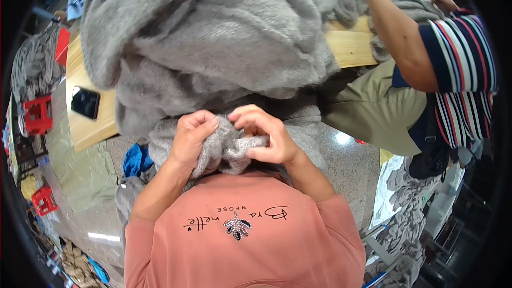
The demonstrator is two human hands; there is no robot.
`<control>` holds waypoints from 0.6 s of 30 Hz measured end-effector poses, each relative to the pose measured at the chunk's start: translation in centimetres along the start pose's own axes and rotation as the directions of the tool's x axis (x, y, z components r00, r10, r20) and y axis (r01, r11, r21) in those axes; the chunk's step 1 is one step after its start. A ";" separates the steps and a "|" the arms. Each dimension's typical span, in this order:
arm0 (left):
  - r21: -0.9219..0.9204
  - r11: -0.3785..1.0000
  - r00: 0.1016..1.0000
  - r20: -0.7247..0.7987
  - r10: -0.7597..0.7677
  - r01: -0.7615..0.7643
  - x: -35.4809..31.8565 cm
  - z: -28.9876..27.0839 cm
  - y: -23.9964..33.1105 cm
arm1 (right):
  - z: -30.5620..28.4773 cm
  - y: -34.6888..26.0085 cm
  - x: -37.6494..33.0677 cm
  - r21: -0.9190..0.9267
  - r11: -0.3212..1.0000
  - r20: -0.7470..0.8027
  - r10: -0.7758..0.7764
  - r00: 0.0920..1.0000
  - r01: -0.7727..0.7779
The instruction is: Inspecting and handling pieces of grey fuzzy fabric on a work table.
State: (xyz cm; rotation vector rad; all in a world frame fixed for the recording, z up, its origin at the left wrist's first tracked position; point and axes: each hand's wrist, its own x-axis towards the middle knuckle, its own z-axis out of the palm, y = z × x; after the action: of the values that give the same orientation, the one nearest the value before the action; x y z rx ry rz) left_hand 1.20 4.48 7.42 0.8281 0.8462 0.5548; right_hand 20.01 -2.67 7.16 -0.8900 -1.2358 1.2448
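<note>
the grey knit piece (230, 156) is bunched at the twelve o'clock edge of the coral shirt (256, 258). the left hand (191, 134) pinches it from nine o'clock, thumb pressed to curled fingers; the right hand (274, 140) grasps a fold from three, between thumb and bent fingers. at twelve, a grey heap (224, 34) covers much of the desk (88, 132), a dark phone (85, 103) lying between nine and ten. a co-worker's arm (397, 34) extends at two.

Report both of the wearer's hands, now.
Left hand: closed, pinching grey knit fabric.
Right hand: partly curled at the same fabric; whether it grips firmly cannot be told.
</note>
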 end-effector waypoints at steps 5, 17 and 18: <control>0.426 0.897 0.992 0.028 0.120 -0.120 -0.3 0.6 0.3 | 1.5 2.2 0.8 -0.380 0.924 -0.061 -0.055 0.997 0.028; 0.463 0.874 0.975 0.215 0.046 -0.143 -0.6 2.8 0.2 | 3.7 1.9 -0.7 -0.565 0.803 -0.255 -0.388 0.886 0.189; 0.461 0.875 0.976 0.214 0.051 -0.146 -0.4 2.7 0.1 | 3.7 2.0 -0.6 -0.510 0.845 -0.296 -0.349 0.889 0.161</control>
State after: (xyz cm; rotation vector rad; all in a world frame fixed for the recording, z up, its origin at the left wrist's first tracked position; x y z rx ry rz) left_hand 3.20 3.13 8.72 1.3618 0.7689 0.3465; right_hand 16.08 -3.47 5.74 -1.2044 -1.3085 0.5115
